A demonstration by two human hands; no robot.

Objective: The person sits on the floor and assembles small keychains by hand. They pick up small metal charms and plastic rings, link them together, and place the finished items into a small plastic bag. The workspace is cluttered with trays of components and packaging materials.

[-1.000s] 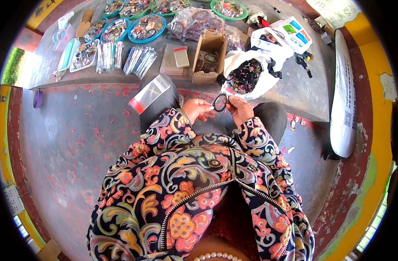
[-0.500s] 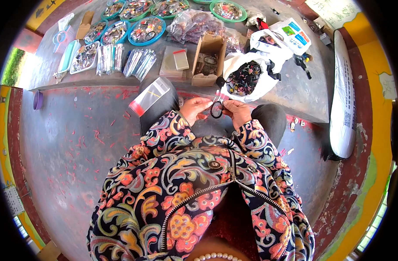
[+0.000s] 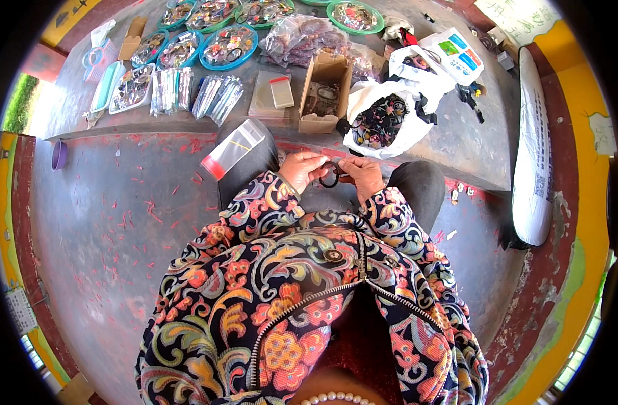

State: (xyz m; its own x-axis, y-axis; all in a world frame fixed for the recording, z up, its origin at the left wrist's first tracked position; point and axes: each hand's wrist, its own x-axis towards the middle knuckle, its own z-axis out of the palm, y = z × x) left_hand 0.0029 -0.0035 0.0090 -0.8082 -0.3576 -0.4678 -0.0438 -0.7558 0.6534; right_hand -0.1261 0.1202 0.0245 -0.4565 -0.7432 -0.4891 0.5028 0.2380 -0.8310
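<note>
Between my two hands, above my lap, is a small black hair tie [image 3: 330, 186] hanging as a loop. The fingers of my right hand [image 3: 364, 177] pinch it from its right side. My left hand [image 3: 299, 171] is closed too, its thumb and fingertips meeting at the upper left of the loop. Any smaller piece within the fingertips is hidden. A clear plastic bag with a red end [image 3: 233, 150] rests on my left knee. Just beyond my hands, a white bag [image 3: 357, 144] stands open, full of dark hair ties with small coloured bits.
On the low grey platform [image 3: 275, 132] stand an open cardboard box [image 3: 316, 124], a stack of clear bags [image 3: 260, 101], bundles of packaged strips [image 3: 216, 98] and several baskets of small items [image 3: 228, 66]. Red scraps lie on the floor. A long white wrapped roll [image 3: 530, 155] stands at right.
The hair tie has shifted slightly left, and my right fingers have moved closer to my left ones. A small pale piece that stuck up between my hands no longer shows.
</note>
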